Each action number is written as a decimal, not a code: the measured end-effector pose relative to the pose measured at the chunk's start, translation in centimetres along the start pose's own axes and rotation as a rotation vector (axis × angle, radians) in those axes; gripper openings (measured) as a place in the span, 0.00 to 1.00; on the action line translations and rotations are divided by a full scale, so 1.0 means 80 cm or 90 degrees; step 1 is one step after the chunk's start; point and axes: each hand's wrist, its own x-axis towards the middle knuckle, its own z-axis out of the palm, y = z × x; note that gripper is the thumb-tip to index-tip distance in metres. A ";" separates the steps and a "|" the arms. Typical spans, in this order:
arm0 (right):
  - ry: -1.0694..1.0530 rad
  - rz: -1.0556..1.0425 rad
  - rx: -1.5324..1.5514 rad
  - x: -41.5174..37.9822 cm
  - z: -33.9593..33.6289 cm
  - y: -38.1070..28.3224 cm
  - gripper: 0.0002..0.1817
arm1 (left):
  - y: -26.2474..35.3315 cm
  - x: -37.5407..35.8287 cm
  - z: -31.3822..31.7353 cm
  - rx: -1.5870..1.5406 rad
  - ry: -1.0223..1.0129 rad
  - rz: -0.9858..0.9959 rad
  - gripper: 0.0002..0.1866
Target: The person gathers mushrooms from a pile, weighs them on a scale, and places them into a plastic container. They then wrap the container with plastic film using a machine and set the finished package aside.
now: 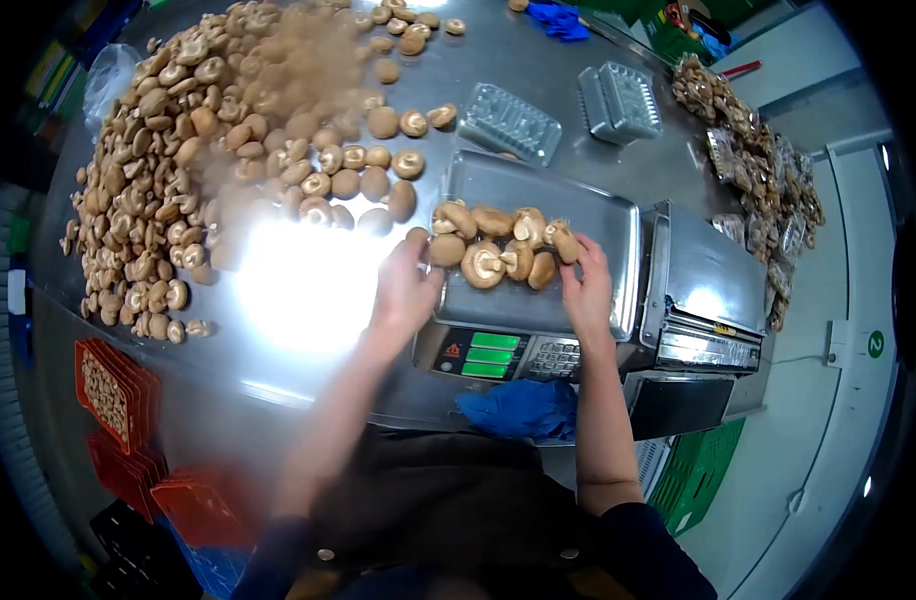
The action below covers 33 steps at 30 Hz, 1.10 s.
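A group of brown mushrooms (pixel 484 264) sits over the metal pan (pixel 538 308) of a weighing scale, some caps up and some showing pale gills and stems. At the left end of the group, my left hand (pixel 406 292) is closed, with a mushroom (pixel 418 237) at its fingertips. On the opposite end, my right hand (pixel 589 292) has its fingers and thumb closed about the outermost mushroom (pixel 563 242). Below the pan is the scale's panel (pixel 493 355), with three lit green displays and a keypad.
A large mushroom heap (pixel 143 190) covers the table's left. Clear plastic punnets (pixel 511 124) and a stack of more punnets (pixel 620 103) stand behind the scale. Packed mushrooms (pixel 768 180) are piled at right, beside a metal machine (pixel 713 280). Blue plastic (pixel 518 408) lies in front; red crates (pixel 118 395) stand at lower left.
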 end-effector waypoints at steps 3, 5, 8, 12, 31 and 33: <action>-0.017 0.005 -0.092 -0.010 -0.015 0.028 0.20 | 0.016 -0.003 0.034 0.264 0.033 0.115 0.23; -0.057 -0.011 -0.091 -0.015 -0.021 0.037 0.23 | 0.026 -0.007 0.046 0.295 0.038 0.097 0.23; -0.133 0.017 -0.022 -0.023 -0.033 0.051 0.35 | 0.031 -0.014 0.039 0.330 0.012 0.112 0.24; -0.141 0.043 0.137 -0.026 -0.049 0.031 0.40 | 0.061 -0.017 0.033 0.267 0.056 0.226 0.28; -0.016 -0.346 0.134 -0.008 0.043 -0.147 0.19 | -0.126 0.032 -0.067 0.530 0.298 0.237 0.28; -0.067 -0.294 0.131 0.012 0.101 -0.189 0.19 | -0.127 0.027 -0.060 0.394 0.309 0.228 0.28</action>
